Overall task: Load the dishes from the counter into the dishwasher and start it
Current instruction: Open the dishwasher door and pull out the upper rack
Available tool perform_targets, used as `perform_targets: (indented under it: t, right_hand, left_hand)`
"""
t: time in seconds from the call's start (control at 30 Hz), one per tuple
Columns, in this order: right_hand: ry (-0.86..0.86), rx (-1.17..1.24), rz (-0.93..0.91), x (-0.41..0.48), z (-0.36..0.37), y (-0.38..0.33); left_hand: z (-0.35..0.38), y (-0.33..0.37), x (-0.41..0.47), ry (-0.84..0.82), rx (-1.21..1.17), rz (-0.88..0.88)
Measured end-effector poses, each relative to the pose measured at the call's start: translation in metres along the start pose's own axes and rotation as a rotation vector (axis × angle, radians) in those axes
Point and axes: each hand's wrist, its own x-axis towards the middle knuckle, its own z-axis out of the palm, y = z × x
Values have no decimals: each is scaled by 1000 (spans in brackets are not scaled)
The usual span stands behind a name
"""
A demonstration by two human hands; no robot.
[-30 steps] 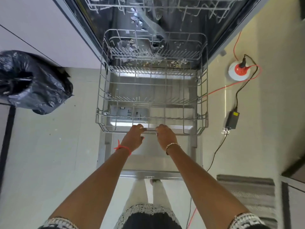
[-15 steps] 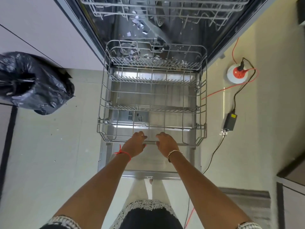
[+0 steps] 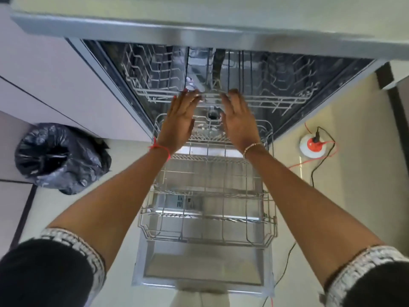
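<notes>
Both my hands moved off the lower rack [image 3: 205, 240] front rail, up to the upper rack [image 3: 276, 100]. Head view: left hand [image 3: 179, 122] and right hand [image 3: 240, 122] fingers straight and spread, tips at its front rail; contact unclear, blurred. Lower rack sits pulled out over the open dishwasher door [image 3: 199, 273]. Black bin bag [image 3: 59, 158] on floor, left.

Left hand [image 3: 179, 125]: bare, with a thin red thread bracelet [image 3: 160, 148] knotted at the wrist.
Right hand [image 3: 240, 122]: bare, with a slim gold-toned bracelet [image 3: 252, 147] at the wrist.
Left sleeve [image 3: 44, 271]: short and black, at the lower left of the frame.
Right sleeve [image 3: 376, 282]: short and black, at the lower right.
Cuff trim [image 3: 75, 242]: a white-and-grey patterned band on both sleeves.
</notes>
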Motion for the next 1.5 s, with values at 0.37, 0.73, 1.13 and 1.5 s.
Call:
perform_targets:
  t: [0.37,0.73,1.13,1.5]
  right_hand:
    - [-334,-55,105,33,0,11]
    - [-488,-93,95,-64,-53,-41]
    - [-637,-85,45,-193,-110,-110]
    - [-811,26,92,-273,-125,-138]
  left_hand:
    - [-15,-4,45,-169,25,-168]
    - [-39,50,-54,-249,-21,-356]
    - [-75,119,-208,-373,-99,-416]
    - [-87,163,-286,-483,-155,-517]
